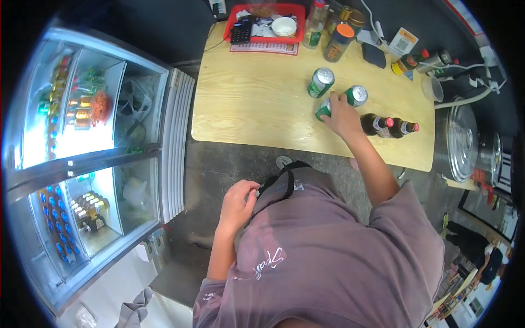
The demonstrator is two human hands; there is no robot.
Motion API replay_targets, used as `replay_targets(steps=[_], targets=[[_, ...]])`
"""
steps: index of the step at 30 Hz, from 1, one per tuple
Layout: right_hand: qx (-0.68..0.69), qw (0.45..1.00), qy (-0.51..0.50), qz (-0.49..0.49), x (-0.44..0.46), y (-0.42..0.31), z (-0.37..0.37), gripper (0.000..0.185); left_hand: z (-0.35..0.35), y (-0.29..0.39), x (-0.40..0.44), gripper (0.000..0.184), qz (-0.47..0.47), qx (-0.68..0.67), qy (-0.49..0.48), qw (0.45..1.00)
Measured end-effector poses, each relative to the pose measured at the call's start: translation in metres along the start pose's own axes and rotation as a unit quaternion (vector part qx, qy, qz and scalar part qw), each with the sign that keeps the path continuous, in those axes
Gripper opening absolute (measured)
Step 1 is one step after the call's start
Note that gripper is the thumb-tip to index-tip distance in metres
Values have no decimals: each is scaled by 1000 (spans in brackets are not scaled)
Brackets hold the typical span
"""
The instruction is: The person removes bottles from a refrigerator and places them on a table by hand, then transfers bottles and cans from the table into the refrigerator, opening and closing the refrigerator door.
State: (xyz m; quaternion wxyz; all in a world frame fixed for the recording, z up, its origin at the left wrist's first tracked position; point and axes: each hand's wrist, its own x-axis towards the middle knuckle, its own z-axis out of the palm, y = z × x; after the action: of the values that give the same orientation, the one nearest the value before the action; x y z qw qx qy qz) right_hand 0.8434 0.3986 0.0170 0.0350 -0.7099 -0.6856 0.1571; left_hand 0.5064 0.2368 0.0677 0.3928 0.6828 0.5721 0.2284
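On the wooden table, my right hand (343,116) is closed around a green and silver drink can (324,110), its fingers hiding much of the can. Close beside it stand a second can (357,97) and a third can (321,83), both with silver tops. Two dark bottles with red caps, one of them this brown bottle (376,124), are just right of my wrist. My left hand (239,202) hangs by my waist, away from the table. Its fingers are curled, with a small pale spot at the fingertips that is too small to name.
The table (246,98) holds a red tray (235,13) with a white bowl, a calculator (241,33), and an orange-lidded jar (339,42). Sauce bottles and cables line the back right. A lit drinks fridge (164,109) stands left. Large metal pots (462,142) are at right.
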Motion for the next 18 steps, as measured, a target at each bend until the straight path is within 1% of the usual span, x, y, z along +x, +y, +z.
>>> replay_targets(steps=[2,4,7,9,11,13,15,18], targets=[[18,1000,0,5,4,2,6,59,-4,-3,-5,12,1,1,7,1000],[16,1000,4,-22,6,7,10,56,-8,-8,-12,12,5,3,18,1000],[-8,999,-5,-41,8,-13,2,58,-16,-15,-26,13,5,-3,47,999],[-1,997,-2,-77,10,-34,-3,60,-25,-22,-40,13,1,-7,71,997],[4,994,-11,-107,16,-64,-6,61,-34,-30,-56,14,-8,-8,95,995],[51,986,-31,-155,22,-102,-12,60,-43,-39,-75,14,-22,-4,127,992],[116,969,-44,-214,24,-150,-14,57,-52,-49,-96,14,-36,-3,159,987],[155,944,-44,-289,22,-225,-6,56,-62,-64,-135,13,-68,-16,224,972]])
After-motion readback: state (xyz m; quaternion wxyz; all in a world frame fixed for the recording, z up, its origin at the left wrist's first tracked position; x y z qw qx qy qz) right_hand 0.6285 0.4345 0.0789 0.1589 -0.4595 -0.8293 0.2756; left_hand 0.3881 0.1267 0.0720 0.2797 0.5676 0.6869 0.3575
